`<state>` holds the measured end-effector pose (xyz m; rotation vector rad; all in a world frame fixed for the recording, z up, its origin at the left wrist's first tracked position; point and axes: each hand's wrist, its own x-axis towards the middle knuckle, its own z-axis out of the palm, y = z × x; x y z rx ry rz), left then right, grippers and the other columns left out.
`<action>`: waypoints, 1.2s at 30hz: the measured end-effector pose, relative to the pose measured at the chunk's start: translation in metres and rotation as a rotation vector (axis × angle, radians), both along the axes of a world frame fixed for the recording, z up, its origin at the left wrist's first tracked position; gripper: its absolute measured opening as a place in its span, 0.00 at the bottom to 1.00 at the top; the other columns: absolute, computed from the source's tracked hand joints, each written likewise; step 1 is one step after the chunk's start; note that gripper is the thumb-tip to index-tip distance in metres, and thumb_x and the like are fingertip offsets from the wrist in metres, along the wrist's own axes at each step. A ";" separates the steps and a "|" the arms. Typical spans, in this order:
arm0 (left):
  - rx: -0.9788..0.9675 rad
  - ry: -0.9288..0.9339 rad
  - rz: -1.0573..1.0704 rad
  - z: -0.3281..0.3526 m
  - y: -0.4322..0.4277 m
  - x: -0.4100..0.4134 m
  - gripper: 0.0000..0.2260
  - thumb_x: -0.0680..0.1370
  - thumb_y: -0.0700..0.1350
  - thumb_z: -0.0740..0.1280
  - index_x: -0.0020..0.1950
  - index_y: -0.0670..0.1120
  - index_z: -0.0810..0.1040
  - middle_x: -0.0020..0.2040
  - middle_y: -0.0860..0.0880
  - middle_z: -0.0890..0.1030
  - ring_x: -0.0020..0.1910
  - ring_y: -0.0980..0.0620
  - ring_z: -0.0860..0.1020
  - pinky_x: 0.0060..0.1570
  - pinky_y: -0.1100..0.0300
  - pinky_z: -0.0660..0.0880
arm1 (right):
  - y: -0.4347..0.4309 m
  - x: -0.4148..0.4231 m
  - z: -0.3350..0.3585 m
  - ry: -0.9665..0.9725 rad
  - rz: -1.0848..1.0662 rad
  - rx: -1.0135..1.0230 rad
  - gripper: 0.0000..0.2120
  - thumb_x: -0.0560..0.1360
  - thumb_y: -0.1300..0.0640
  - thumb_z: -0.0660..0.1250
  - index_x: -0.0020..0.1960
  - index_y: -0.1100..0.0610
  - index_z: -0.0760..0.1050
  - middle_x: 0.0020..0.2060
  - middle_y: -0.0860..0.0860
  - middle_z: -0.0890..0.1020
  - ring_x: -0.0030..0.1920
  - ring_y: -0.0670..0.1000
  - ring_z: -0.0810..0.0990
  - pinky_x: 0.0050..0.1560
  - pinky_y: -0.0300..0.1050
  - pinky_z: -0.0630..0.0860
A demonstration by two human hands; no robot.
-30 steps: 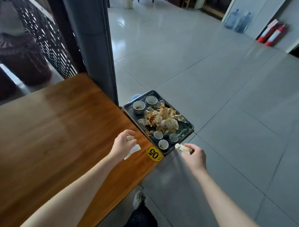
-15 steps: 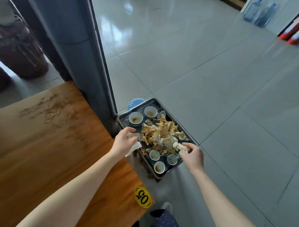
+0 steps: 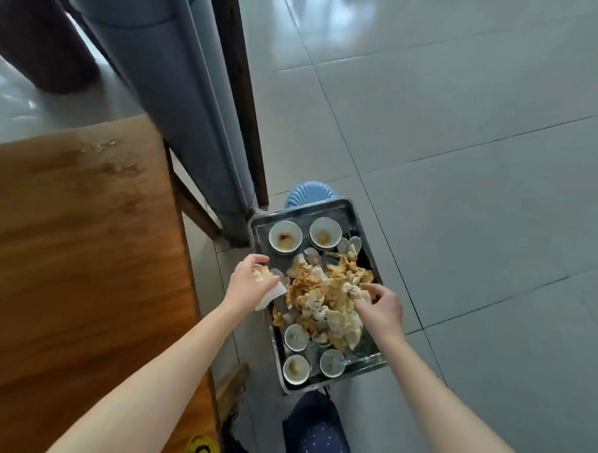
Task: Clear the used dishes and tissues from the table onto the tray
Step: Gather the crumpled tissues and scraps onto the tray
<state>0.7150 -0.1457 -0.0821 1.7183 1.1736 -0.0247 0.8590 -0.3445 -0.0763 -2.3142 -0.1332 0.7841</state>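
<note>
Tray [image 3: 363, 359]: metal, rectangular, sitting on a blue stool [image 3: 309, 192] that shows only past its far end. It stands off the bench [image 3: 84, 251], beside the bench's right edge, with a narrow strip of floor between them.

Load: a heap of stained tissues [image 3: 325, 292] fills the middle. Two used bowls [image 3: 285, 236] sit side by side at the far end. Three small cups [image 3: 296, 369] are clustered at the near end.

Left hand [image 3: 248, 285]: over the tray's left rim, fingers curled around a crumpled tissue [image 3: 272, 295]. A white end hangs out below the palm and a stained wad shows between thumb and fingers.

Right hand [image 3: 383, 308]: over the right side of the heap, fingers bent down, tips touching the tissues. Cannot tell whether it pinches a piece or only rests there.

Edges: the tray's far left corner sits close to the base of a grey pillar [image 3: 193, 102]. A dark post stands just behind the pillar. The near end lies just beyond the person's knee [image 3: 316, 432], in dark dotted fabric.

Room: open tiled floor [image 3: 464, 165] lies to the right of the tray and beyond it. The visible benchtop is bare wood with wet smears towards its far end. A yellow number sticker [image 3: 198, 449] sits at the near corner.
</note>
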 end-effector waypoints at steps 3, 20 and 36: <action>-0.057 0.030 0.086 -0.026 -0.005 0.026 0.20 0.73 0.45 0.72 0.64 0.50 0.71 0.56 0.52 0.73 0.55 0.52 0.73 0.58 0.53 0.75 | 0.005 0.032 -0.017 0.019 0.062 -0.007 0.18 0.69 0.63 0.69 0.60 0.57 0.78 0.54 0.52 0.81 0.50 0.46 0.75 0.50 0.38 0.72; -0.246 -0.034 0.257 -0.132 -0.022 0.107 0.26 0.73 0.53 0.72 0.69 0.51 0.70 0.65 0.51 0.73 0.60 0.53 0.73 0.55 0.60 0.71 | 0.042 0.131 -0.131 0.009 0.184 -0.015 0.18 0.71 0.63 0.68 0.62 0.58 0.76 0.54 0.53 0.81 0.51 0.47 0.77 0.50 0.37 0.74; -0.191 0.021 0.229 -0.058 -0.028 0.047 0.23 0.77 0.50 0.68 0.71 0.49 0.69 0.68 0.47 0.73 0.66 0.48 0.71 0.62 0.55 0.69 | 0.024 0.110 -0.103 0.159 0.356 -0.027 0.19 0.72 0.65 0.70 0.61 0.53 0.77 0.64 0.52 0.76 0.66 0.52 0.73 0.64 0.47 0.72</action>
